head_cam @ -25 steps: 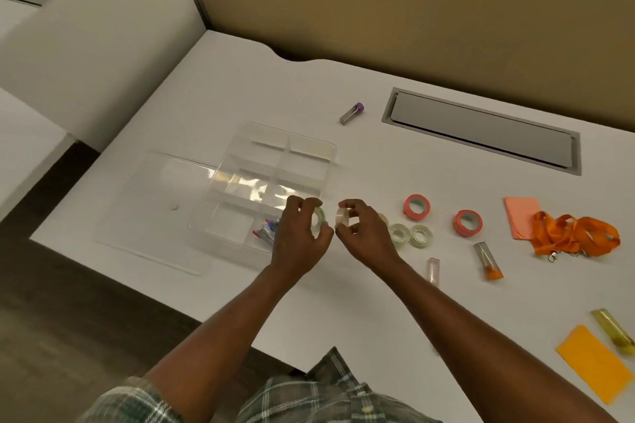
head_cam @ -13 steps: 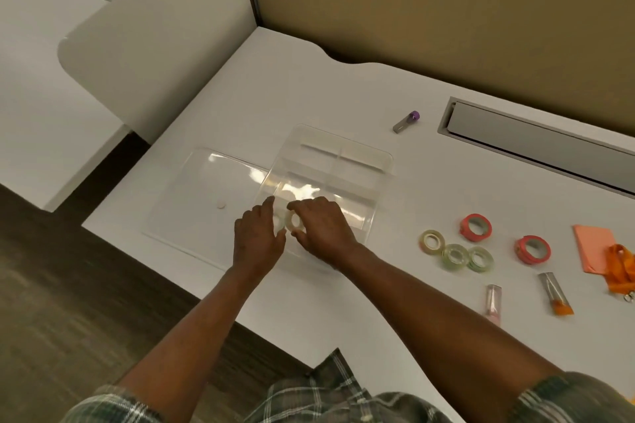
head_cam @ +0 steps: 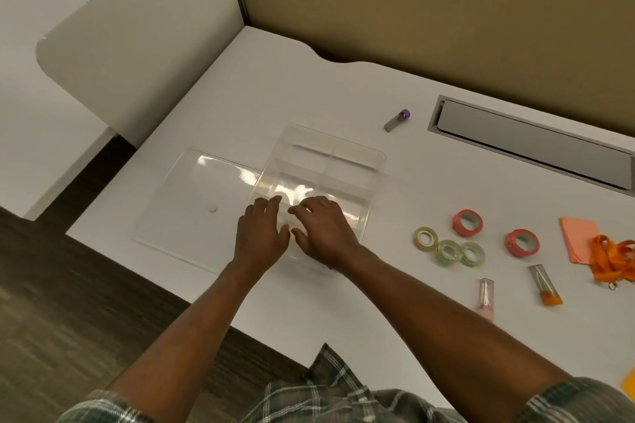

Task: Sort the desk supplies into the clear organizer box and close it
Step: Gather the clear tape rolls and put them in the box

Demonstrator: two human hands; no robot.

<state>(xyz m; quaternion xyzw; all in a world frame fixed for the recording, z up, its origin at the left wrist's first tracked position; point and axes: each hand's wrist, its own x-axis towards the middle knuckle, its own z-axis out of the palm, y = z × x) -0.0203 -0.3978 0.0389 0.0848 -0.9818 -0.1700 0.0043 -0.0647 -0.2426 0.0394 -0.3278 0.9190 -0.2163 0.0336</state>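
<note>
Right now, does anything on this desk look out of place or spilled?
Nothing is spilled or damaged. Only the purple-capped tube lies alone beyond the organizer box, apart from the tape rolls at right.

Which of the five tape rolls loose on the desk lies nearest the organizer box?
The tan roll, the only one that colour: leftmost of the group, closest to the organizer box.

Person wears a short-sleeved plaid shirt (head_cam: 326, 395): grey-green cloth, white and dark check lines. Left sleeve (head_cam: 103, 405) and right sleeve (head_cam: 577, 398) end above the elbow. Left forearm (head_cam: 192, 319) and right forearm (head_cam: 446, 316) bare. Small pale buttons (head_cam: 369, 418) down the front. Cloth bunched and creased at the middle.
</note>
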